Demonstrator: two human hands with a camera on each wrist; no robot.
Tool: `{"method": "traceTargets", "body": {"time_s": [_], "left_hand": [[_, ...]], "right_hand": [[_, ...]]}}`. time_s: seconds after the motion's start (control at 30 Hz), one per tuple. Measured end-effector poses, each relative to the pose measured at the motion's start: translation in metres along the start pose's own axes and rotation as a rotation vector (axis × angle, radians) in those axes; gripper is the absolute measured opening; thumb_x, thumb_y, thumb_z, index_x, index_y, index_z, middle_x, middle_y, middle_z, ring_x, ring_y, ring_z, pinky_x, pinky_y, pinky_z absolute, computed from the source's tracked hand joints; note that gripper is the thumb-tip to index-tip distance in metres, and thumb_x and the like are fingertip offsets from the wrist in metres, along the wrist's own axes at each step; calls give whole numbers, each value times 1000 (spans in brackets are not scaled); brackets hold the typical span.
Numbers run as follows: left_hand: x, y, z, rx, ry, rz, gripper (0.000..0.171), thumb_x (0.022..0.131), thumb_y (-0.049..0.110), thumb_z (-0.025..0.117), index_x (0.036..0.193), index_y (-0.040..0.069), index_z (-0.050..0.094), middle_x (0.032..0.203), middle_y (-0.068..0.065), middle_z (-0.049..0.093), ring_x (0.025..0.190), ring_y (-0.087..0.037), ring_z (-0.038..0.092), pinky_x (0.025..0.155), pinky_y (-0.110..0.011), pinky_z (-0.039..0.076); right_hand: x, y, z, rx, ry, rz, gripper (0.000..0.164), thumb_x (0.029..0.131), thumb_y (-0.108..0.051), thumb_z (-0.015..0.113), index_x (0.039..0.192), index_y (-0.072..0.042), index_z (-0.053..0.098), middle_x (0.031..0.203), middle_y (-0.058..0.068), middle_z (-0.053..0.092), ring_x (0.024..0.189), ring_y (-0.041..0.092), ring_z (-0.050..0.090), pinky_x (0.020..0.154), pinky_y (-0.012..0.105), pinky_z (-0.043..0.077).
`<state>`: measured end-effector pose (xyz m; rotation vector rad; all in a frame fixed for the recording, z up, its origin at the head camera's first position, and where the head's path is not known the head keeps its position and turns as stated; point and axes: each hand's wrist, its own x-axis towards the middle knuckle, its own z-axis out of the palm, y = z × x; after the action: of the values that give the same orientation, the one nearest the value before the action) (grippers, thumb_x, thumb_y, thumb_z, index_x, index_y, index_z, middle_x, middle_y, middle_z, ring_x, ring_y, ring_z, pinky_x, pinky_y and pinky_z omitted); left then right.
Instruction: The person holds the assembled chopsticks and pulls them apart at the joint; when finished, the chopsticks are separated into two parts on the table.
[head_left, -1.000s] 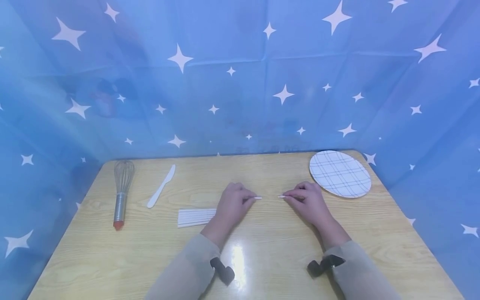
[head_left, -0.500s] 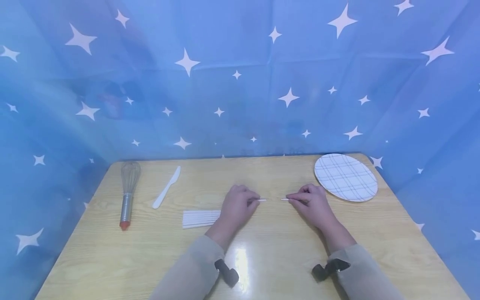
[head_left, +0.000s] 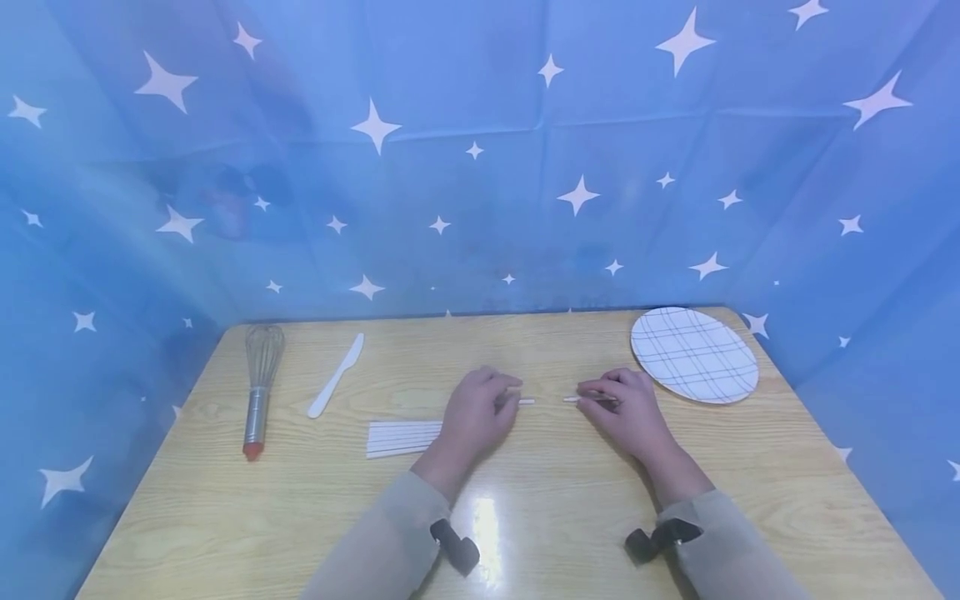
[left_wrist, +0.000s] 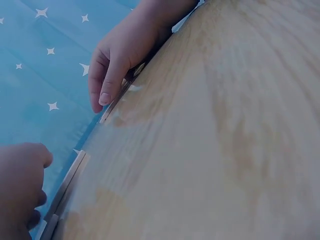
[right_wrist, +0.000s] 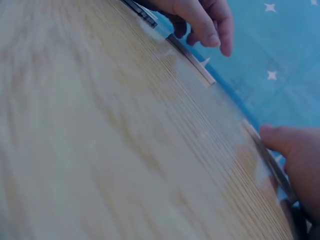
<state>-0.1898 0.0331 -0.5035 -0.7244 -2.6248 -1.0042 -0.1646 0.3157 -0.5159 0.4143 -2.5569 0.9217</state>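
In the head view my left hand (head_left: 478, 412) is over the table, thumb and forefinger parted around a thin pale stick (head_left: 527, 402). Opposite it, my right hand (head_left: 628, 410) has its thumb and forefinger spread beside a second thin stick (head_left: 572, 399). A short gap separates the two stick ends. Both sticks lie on the tabletop in the left wrist view, where the nearer stick (left_wrist: 70, 172) runs alongside the left hand. Most of each stick is hidden by the fingers in the head view. A row of white strips with dark lines (head_left: 403, 438) lies partly behind the left wrist.
A whisk (head_left: 258, 383) with a red handle end and a white knife (head_left: 336, 377) lie on the left of the wooden table (head_left: 225, 533). At the back right is a white plate (head_left: 693, 354) with a checked pattern. A blue starry curtain (head_left: 480, 192) hangs behind.
The fingers of both hands have loosened from the sticks, which stay on the table. The head view has shifted slightly, so everything on the table appears a little further right.
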Motion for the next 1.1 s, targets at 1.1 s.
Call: {"method": "traceTargets", "body": {"time_s": [1.1], "left_hand": [[-25,-43,-47,89,168,52,15,100,18,71,108,13,82,105,0,74,101,-22,68,95,-40,56]], "right_hand": [[26,-49,56,77,6,-209,21,84,-21,90,101,-14,82,107,6,67,110,34,51,102,58,33]]}}
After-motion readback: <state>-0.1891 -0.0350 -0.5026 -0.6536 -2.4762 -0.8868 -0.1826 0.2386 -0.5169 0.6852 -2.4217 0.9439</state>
